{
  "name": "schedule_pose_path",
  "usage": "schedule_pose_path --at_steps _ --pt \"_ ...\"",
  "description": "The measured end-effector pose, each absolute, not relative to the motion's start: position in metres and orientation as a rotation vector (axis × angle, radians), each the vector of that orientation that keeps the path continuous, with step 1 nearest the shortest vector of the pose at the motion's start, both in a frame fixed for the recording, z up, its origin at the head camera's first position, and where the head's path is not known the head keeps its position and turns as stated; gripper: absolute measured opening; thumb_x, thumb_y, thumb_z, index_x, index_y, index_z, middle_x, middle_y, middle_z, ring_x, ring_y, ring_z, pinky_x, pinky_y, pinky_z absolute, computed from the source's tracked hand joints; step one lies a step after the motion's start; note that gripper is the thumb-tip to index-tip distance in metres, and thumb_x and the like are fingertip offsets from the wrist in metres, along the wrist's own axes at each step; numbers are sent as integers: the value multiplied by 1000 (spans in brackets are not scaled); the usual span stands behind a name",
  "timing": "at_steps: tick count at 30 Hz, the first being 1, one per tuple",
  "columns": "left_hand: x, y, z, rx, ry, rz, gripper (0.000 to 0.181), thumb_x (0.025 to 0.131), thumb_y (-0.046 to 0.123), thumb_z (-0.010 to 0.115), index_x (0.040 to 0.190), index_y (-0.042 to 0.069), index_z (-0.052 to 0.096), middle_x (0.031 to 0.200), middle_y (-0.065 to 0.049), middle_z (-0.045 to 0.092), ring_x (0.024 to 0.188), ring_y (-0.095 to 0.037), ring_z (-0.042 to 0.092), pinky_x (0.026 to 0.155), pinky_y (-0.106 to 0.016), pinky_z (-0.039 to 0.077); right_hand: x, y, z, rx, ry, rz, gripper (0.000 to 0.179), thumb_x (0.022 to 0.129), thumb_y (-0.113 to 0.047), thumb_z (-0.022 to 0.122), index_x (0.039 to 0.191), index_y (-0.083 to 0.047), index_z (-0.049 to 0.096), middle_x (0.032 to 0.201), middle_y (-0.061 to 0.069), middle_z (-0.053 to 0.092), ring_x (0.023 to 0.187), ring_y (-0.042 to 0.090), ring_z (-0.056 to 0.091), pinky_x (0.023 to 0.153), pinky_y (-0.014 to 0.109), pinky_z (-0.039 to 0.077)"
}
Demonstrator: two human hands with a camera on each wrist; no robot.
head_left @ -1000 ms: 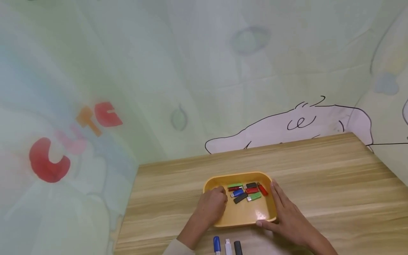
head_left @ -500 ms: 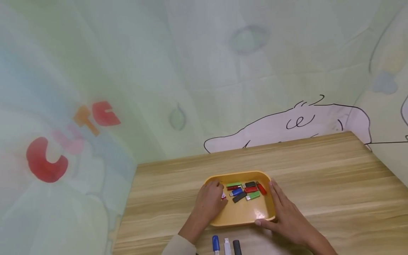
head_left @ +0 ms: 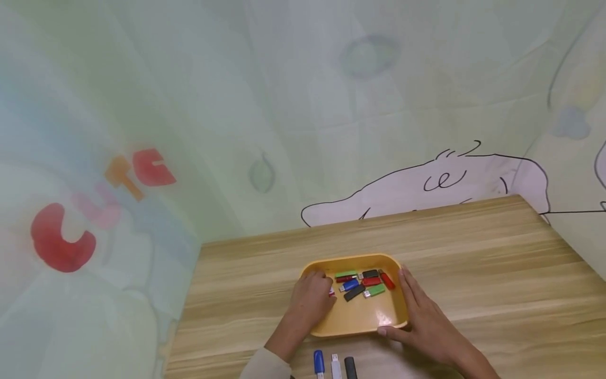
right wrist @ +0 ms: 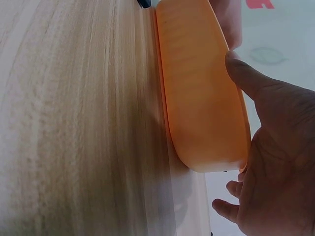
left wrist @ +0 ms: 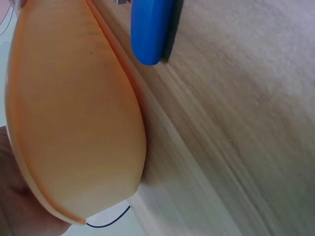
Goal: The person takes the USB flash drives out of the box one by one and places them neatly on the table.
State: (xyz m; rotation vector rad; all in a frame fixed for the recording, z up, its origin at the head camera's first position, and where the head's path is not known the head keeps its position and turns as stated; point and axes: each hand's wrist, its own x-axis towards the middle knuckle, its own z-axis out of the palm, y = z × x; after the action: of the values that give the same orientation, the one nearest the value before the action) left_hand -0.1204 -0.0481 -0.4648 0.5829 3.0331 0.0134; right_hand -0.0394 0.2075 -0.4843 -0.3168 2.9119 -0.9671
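A yellow plastic tray [head_left: 350,333] sits on the table with several USB sticks inside. Among them are a blue USB stick [head_left: 349,285], a black one lying aslant, and a green USB stick [head_left: 374,291] nearer the right. My left hand [head_left: 310,297] reaches over the tray's left end. Between its thumb and bent forefinger shows part of a red-and-white USB stick [head_left: 332,291], the rest hidden by the hand. My right hand [head_left: 428,321] rests against the tray's near right corner, thumb on the front rim, straight fingers along the right wall.
In front of the tray lie a blue-capped USB stick [head_left: 319,362], a white USB stick [head_left: 335,366] and a black USB stick [head_left: 350,367], side by side. The wooden table [head_left: 497,252] ends at a cloth backdrop [head_left: 284,105] with cartoon prints.
My left hand opened a little, baring the red-and-white USB stick, then its fingers drew in closer round it. My right hand stays at the tray's corner.
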Motion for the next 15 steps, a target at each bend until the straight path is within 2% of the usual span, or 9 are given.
schedule_pose_path --at_steps 6,15 --pt "-120 -49 -464 593 3026 20 29 89 34 87 104 9 81 95 -3 71 84 -17 59 83 -33 56 -39 207 -482 -341 2911 -966 129 85 -75 72 169 -1 9 177 24 10 158 53 23 115 74 34" --pt "-118 -49 -457 612 3056 82 30 91 32 85 110 8 81 104 -4 73 93 -19 63 92 -35 57 -42 206 -484 -305 2898 -949 131 84 -79 70 170 -3 6 178 22 8 159 52 21 117 74 32"
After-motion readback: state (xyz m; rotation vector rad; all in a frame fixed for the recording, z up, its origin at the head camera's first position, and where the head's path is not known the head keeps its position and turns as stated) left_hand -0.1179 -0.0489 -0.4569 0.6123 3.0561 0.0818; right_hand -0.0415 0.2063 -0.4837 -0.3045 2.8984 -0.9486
